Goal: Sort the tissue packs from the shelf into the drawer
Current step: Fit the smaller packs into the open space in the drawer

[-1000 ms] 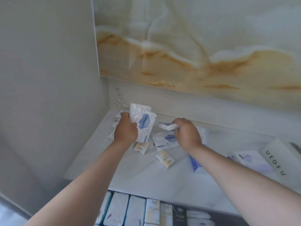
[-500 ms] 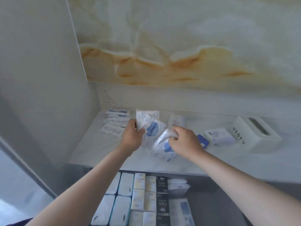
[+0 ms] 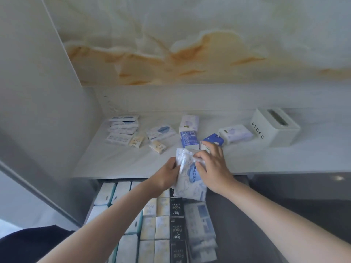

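At mid-frame, the left hand (image 3: 166, 174) and right hand (image 3: 213, 168) both grip white-and-blue tissue packs (image 3: 190, 177) above the open drawer (image 3: 228, 224), below the shelf (image 3: 117, 160).

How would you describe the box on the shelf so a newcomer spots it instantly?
Find the white shelf below the marbled wall panel. Toward its right end stands a white box. Unlike the soft wrapped packs beside it, it is rigid, slotted on top, lettered UEOFU.
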### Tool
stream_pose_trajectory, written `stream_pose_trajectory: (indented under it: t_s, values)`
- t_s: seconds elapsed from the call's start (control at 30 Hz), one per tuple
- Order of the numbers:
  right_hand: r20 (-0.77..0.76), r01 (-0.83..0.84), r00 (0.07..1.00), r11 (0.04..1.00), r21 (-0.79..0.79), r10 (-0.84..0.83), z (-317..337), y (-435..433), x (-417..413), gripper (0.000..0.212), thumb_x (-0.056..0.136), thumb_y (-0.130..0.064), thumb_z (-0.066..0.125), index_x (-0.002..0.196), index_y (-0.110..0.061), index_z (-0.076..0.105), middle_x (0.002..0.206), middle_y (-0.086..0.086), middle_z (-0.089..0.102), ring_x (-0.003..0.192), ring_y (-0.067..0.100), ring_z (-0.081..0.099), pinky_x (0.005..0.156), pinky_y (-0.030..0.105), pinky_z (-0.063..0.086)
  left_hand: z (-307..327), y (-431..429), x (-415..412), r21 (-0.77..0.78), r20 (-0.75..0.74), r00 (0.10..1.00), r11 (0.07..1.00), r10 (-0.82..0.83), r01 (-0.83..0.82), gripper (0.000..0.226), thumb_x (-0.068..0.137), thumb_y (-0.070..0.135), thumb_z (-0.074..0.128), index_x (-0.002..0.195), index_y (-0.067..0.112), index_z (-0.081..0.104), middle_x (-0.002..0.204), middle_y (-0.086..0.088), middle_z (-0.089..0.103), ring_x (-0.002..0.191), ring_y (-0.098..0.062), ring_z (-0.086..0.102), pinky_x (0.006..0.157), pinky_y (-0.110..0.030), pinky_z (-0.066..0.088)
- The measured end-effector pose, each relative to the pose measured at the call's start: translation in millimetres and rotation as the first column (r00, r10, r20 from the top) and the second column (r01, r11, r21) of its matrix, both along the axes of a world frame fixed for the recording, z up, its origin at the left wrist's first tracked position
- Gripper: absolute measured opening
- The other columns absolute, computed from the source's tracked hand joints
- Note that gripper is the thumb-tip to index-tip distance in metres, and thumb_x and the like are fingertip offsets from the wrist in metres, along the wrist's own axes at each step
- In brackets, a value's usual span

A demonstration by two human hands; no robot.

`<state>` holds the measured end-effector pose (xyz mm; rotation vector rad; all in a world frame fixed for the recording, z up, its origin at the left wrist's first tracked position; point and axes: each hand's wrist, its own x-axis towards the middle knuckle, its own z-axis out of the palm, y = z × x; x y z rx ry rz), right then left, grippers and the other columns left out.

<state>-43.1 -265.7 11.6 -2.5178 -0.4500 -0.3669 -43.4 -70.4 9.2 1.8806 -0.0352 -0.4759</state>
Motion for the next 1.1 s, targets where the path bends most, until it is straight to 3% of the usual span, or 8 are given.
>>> stream_pose_trajectory:
  t_s: [0.2,0.4,0.5,0.57,0.7,0.87,0.97,1.1]
  values:
    - [-0.372,-0.11,0.922,0.994,0.028,0.113,-4.0,-16.6,-15.6,0.008,0.098,-0.016,0.051,0.104,-0.012,0.049,0.141,0.008,0.042,0.138,0.02,0.036,0.099,0.018,0.025,-18.1,-5.9,-23.0,0.002,-0.097,0.993,0.998,-0.06,0.06,0.029,0.092,0.05,0.048,0.11,0.028,0.054,0.114,-0.003,0.064,0.108,-0.024,0.062,0.096,-0.047,0.049]
    - [-0.529,-0.118,0.844,0.993,-0.026,0.086,-6.8,-19.9,-25.4,0.011,0.097,-0.024,0.046,0.093,-0.019,0.038,0.099,-0.004,0.046,0.081,0.012,0.044,0.064,0.023,0.035,-29.3,-18.7,-37.7,-0.148,-0.226,0.97,0.987,-0.093,0.06,0.04,0.092,0.047,0.048,0.122,0.025,0.061,0.117,-0.002,0.07,0.107,-0.021,0.067,0.096,-0.045,0.052]
    - [-0.514,-0.141,0.851,0.99,-0.02,0.111,-12.8,-24.8,-27.4,0.016,0.097,-0.024,0.05,0.09,-0.022,0.036,0.102,-0.003,0.044,0.085,0.013,0.045,0.068,0.022,0.036,-28.1,-23.1,-43.5,-0.284,-0.298,0.94,0.956,-0.165,0.078,0.041,0.095,0.049,0.054,0.13,0.027,0.054,0.121,0.003,0.069,0.112,-0.017,0.065,0.096,-0.038,0.053]
    - [-0.52,-0.129,0.844,0.991,0.039,0.13,-18.2,-27.9,-28.8,0.018,0.094,-0.027,0.055,0.101,-0.024,0.039,0.113,-0.003,0.046,0.101,0.016,0.05,0.079,0.025,0.041,-31.1,-27.2,-46.5,-0.114,-0.166,0.974,0.984,-0.152,0.135,0.05,0.087,0.037,0.071,0.13,0.028,0.048,0.114,0.004,0.068,0.104,-0.012,0.067,0.088,-0.032,0.056]
    - [-0.644,-0.109,0.752,0.99,0.086,0.139,-23.2,-35.9,-34.1,0.078,0.069,-0.043,0.078,0.135,-0.034,0.037,0.127,-0.015,0.047,0.118,0.007,0.049,0.09,0.025,0.044,-49.5,-35.6,-49.0,0.014,0.001,0.99,0.99,-0.138,0.138,0.054,0.083,0.024,0.076,0.126,0.027,0.044,0.108,0.001,0.065,0.095,-0.011,0.067,0.082,-0.032,0.058]
    - [-0.721,-0.191,0.693,0.966,-0.177,0.005,-49.3,-55.1,-41.0,0.056,0.066,-0.037,0.085,0.102,-0.028,0.044,0.093,-0.007,0.055,0.076,0.014,0.058,0.05,0.027,0.045,-74.6,-60.9,-63.5,0.258,0.068,0.97,0.943,-0.234,0.209,0.054,0.075,0.048,0.075,0.109,0.019,0.045,0.094,0.004,0.059,0.08,-0.014,0.059,0.067,-0.029,0.049]
    - [-0.655,-0.285,0.755,0.915,-0.285,0.031,-70.9,-56.2,-50.3,0.051,0.069,-0.033,0.083,0.105,-0.022,0.048,0.101,-0.002,0.058,0.084,0.018,0.058,0.059,0.028,0.044,-84.2,-67.6,-63.6,0.386,0.181,0.932,0.894,-0.315,0.227,0.07,0.068,0.036,0.078,0.128,0.027,0.042,0.12,0.007,0.056,0.111,-0.012,0.056,0.094,-0.029,0.048]
    - [-0.686,-0.228,0.726,0.957,-0.18,0.044,-92.1,-48.2,-56.6,0.057,0.069,-0.034,0.082,0.114,-0.018,0.051,0.114,0.0,0.058,0.102,0.022,0.059,0.077,0.032,0.05,-90.4,-66.7,-61.2,0.661,0.161,0.827,0.682,-0.538,0.315,0.061,0.08,0.023,0.063,0.137,0.022,0.043,0.125,0.0,0.059,0.111,-0.022,0.059,0.093,-0.033,0.049]
